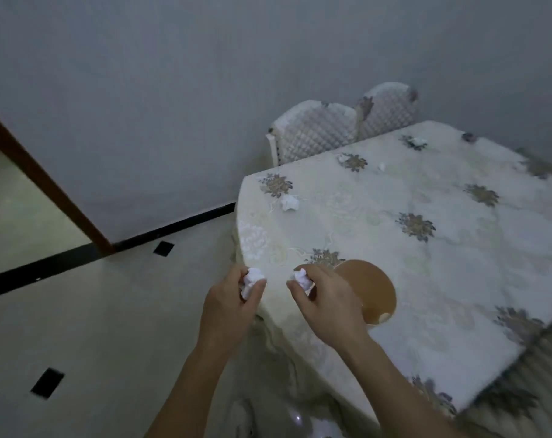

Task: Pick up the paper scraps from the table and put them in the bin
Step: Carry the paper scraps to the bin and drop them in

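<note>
Scraps of crumpled white paper were in both hands in the head view: my left hand [228, 306] had its fingers pinched on one paper ball [251, 281], my right hand [326, 303] pinched on another [302, 279], both at the near corner of the table [458, 248]. I judged them light, soft and crushable, best taken by a fingertip pinch around the wad. I counted four more on the cloth: one near [289, 202], three small far ones, blurred. The bin at the bottom edge was indistinct.
</note>
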Demonstrator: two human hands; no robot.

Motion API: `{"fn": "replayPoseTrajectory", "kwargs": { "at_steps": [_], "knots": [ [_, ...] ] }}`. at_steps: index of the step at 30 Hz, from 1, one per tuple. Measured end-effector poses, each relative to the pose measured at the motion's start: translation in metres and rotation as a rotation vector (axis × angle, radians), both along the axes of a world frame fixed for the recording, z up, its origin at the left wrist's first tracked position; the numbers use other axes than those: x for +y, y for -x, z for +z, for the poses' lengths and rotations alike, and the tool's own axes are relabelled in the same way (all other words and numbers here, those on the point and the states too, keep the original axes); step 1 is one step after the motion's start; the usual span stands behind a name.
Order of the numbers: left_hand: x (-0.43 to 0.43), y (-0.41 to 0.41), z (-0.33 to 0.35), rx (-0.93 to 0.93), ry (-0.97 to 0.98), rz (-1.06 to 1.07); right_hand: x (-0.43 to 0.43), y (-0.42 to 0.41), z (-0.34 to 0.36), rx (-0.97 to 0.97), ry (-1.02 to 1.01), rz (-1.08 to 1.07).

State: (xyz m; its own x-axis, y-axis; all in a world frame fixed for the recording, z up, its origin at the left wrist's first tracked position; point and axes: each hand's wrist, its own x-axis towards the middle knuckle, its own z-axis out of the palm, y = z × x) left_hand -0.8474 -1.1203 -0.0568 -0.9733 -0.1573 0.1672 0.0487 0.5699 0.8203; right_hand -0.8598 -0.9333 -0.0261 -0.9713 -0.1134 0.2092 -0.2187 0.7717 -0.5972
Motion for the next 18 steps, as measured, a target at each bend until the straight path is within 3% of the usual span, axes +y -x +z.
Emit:
{"fn": "replayPoseTrajectory", "kwargs": {
  "at_steps": [4, 8, 12, 18],
  "knots": [
    [0.026, 0.027, 0.009, 0.034, 0.077, -0.215, 0.047, -0.006, 0.004, 0.081, -0.019, -0.172],
    [0.058, 0.049, 0.023, 0.091, 0.248, -0.386, 0.090, -0.024, 0.006, 0.035, -0.145, -0.365],
    [0.086, 0.060, 0.033, 0.200, 0.449, -0.503, 0.103, -0.032, 0.012, -0.013, -0.294, -0.393],
    [0.120, 0.066, 0.029, 0.275, 0.597, -0.584, 0.108, -0.027, 0.012, -0.056, -0.354, -0.421]
  ]
}}
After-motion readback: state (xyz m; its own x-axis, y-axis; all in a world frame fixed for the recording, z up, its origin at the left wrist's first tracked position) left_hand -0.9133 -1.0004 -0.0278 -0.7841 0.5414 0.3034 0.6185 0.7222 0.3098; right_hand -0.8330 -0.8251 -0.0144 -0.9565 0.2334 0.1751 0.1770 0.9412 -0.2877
